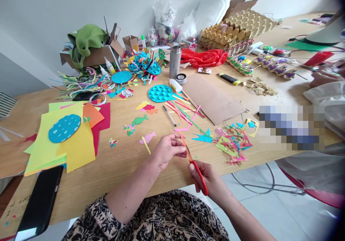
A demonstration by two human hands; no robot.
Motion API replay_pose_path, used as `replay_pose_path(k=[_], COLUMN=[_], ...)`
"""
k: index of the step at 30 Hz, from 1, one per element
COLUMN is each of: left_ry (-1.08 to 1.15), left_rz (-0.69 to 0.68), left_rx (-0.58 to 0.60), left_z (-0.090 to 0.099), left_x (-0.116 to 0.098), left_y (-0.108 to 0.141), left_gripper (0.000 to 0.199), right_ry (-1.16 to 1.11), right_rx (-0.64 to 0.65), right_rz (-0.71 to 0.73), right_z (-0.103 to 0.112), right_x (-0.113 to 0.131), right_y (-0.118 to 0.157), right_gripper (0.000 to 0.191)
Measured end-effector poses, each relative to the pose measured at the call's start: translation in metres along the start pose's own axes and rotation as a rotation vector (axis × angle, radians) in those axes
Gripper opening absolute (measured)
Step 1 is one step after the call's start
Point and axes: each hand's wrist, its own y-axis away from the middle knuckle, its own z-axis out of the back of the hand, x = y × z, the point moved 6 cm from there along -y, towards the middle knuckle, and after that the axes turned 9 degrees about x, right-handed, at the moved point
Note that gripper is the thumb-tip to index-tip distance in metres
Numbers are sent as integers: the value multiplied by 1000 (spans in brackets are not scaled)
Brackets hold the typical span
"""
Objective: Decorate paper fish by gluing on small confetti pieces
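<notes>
My right hand (203,174) grips a pair of red-handled scissors (201,180), blades pointing away from me at the table's front edge. An orange paper strip (181,135) is pinched in the fingers of my left hand (168,149), and it runs down along the scissor blades. Whether the blades are closed on the strip I cannot tell. Just beyond my hands lie loose coloured paper strips (198,111), a pen (169,115) and a blue paper piece with pointed ends (204,136). Paper fish, one pink (148,137) and one green (140,119), rest left of them.
Coloured paper sheets (78,151) and a phone (40,198) lie at left. Paper scraps (234,142) are at right. Behind stand a metal flask (175,62), a cardboard sheet (212,99), a yellow-black cutter (229,79) and egg trays (237,28). Another person's sleeve (327,97) shows at far right.
</notes>
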Motion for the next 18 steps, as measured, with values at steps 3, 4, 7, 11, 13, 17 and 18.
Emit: replay_pose_path(k=[3, 4, 7, 11, 13, 17, 18], left_ry=[-1, -1, -1, 0, 1, 4, 5], left_rz=[3, 6, 10, 14, 20, 22, 23], left_rx=[6, 8, 10, 11, 16, 11, 7], left_z=[0, -1, -1, -1, -2, 0, 1], left_x=[1, 1, 1, 2, 2, 2, 2], left_y=[0, 0, 0, 0, 1, 1, 1], left_gripper=[51, 51, 50, 51, 51, 52, 52], right_ry=[-18, -18, -7, -22, -35, -66, -72], right_rx=[14, 14, 4, -9, -14, -63, -97], right_rz=[-4, -4, 1, -5, -5, -29, -33], right_z=[0, 0, 0, -1, -2, 1, 4], right_x=[-1, -1, 0, 1, 2, 4, 6], right_y=[-1, -1, -1, -1, -2, 1, 4], right_gripper=[52, 52, 52, 54, 54, 57, 58])
